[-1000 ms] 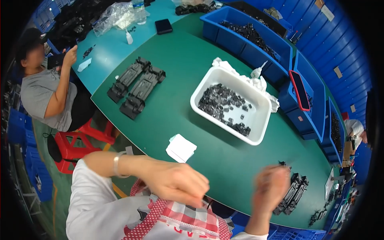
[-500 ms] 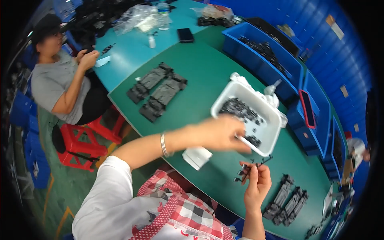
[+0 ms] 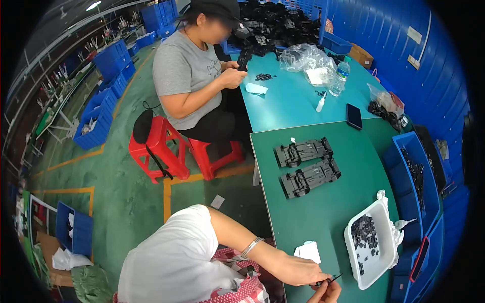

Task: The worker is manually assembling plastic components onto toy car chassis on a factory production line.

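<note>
Clamping the fingers of the right hand [image 3: 328, 294] on a black part [image 3: 336, 278]; meeting it with the left hand [image 3: 299, 270], unclear whether gripping; holding it above green table [image 3: 303, 219], near paper [image 3: 308, 251], left of white tray [image 3: 373, 260].

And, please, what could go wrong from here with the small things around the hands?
Three possible risks: the slim dark part, pinched between the left hand and the right hand, could slip and drop. The white tray stands near the hands, so a careless movement might bump it and scatter the loose dark pieces. The red-edged phone seems to lean at the blue bin, so a knock might make it fall.
</note>
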A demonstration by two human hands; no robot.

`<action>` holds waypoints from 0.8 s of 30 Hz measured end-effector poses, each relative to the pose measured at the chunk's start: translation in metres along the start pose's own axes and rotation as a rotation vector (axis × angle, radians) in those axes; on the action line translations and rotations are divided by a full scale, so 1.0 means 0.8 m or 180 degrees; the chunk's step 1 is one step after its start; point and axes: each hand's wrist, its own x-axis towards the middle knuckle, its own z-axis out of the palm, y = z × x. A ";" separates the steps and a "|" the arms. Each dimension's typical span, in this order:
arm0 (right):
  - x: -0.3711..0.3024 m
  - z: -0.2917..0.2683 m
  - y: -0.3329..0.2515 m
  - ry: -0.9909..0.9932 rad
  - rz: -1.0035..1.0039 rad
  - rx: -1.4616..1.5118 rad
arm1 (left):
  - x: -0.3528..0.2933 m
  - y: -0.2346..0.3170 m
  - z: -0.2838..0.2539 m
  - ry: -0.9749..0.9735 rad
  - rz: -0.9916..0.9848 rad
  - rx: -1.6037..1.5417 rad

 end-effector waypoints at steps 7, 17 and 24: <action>-0.009 0.023 -0.005 -0.0148 -0.0005 0.0200 | -0.006 -0.005 -0.013 -0.0103 -0.0443 -0.1651; -0.035 0.007 0.002 -0.1250 0.0338 0.0868 | -0.031 -0.010 -0.025 -0.0869 0.0308 -0.0768; -0.025 0.000 -0.008 -0.0971 0.0690 0.1994 | -0.021 0.003 -0.014 -0.0188 0.0221 -0.0503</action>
